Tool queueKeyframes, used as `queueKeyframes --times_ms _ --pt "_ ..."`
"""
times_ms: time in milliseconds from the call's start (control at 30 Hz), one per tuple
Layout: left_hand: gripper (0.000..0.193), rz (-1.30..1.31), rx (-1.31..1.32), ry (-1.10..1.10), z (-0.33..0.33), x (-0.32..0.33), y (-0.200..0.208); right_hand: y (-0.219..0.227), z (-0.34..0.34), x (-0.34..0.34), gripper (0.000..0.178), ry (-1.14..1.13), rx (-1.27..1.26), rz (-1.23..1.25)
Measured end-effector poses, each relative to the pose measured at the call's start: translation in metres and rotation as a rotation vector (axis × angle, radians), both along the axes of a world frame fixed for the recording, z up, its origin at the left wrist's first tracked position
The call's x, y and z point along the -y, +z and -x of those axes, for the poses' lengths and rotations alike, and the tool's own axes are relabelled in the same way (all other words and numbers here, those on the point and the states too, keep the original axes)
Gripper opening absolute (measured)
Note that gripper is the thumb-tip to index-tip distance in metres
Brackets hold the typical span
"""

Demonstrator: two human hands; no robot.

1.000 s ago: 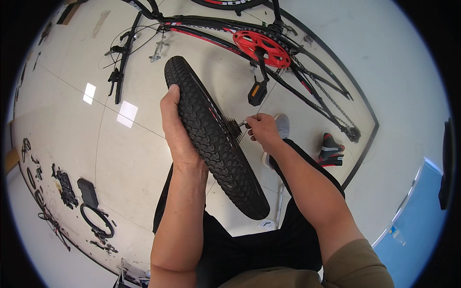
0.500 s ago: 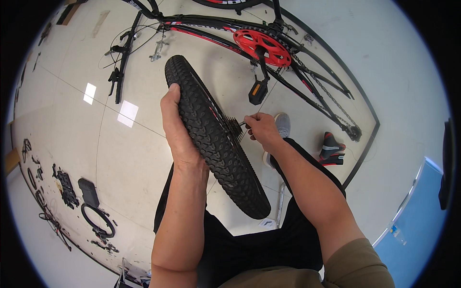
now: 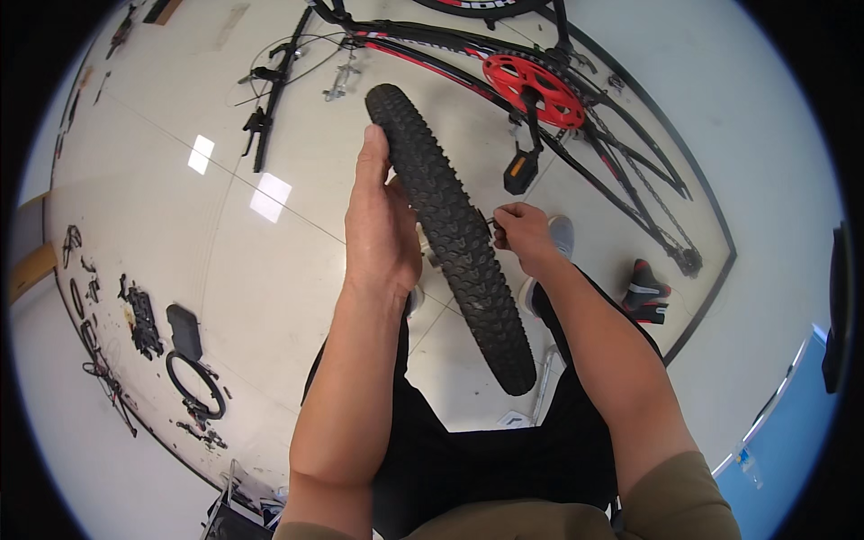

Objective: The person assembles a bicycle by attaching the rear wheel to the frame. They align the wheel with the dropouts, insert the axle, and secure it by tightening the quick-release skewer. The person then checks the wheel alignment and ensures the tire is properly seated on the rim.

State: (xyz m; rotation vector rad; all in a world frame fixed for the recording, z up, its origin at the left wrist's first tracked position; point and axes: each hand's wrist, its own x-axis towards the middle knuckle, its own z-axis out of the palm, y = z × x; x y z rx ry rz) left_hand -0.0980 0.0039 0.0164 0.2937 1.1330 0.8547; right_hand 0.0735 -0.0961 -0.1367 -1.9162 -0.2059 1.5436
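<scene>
A bicycle wheel [image 3: 461,243] with a black knobbly tyre stands tilted in front of me, seen nearly edge-on, its top leaning left. My left hand [image 3: 382,225] grips it from the left side, thumb along the tyre; the other fingers are mostly hidden behind the wheel. On the right, my right hand [image 3: 524,236] is closed in a pinch on a thin axle rod [image 3: 490,220] that sticks out at the hub. The tyre hides the hub itself and most of the spokes.
Beyond the wheel lies a black-and-red bicycle frame [image 3: 423,56] with a red chainring [image 3: 534,90] and a pedal [image 3: 520,171]. A handlebar [image 3: 270,108] with cables is to its left. Bike parts and a black case [image 3: 184,331] lie far left; a black-and-red saddle [image 3: 645,290] lies right.
The wheel has turned more edge-on, so the sprockets that showed beside my right hand are now hidden. Both hands keep their hold. The whole view has shifted, with the floor things further right.
</scene>
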Motion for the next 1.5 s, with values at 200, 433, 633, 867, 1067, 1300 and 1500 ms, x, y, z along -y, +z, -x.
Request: queueKeyframes --times_ms 200,433,633,867,1067,1300,1500 --pt "0.067 0.077 -0.39 0.1 0.022 0.008 -0.041 -0.001 -0.006 0.001 0.023 -0.037 0.007 0.011" --pt "0.041 0.35 -0.233 0.038 0.081 0.082 -0.209 -0.009 0.009 -0.005 0.021 -0.068 -0.032 -0.008" --pt "0.035 0.45 -0.095 -0.039 0.068 0.109 -0.218 -0.011 -0.003 0.0 0.018 -0.075 -0.028 -0.008" --pt "0.033 0.43 -0.015 -0.104 0.069 0.105 -0.181 -0.014 0.003 0.002 0.017 -0.165 -0.068 -0.067" --pt "0.023 0.204 0.065 -0.087 0.046 0.104 -0.139 -0.016 0.0 0.002 0.016 -0.143 -0.054 -0.04" --pt "0.022 0.278 0.029 -0.066 0.073 0.112 -0.196 -0.019 0.004 0.0 0.017 -0.144 -0.061 -0.057" --pt "0.022 0.421 -0.071 -0.089 0.084 0.115 -0.237 -0.009 0.003 -0.001 0.017 -0.086 -0.068 -0.02"
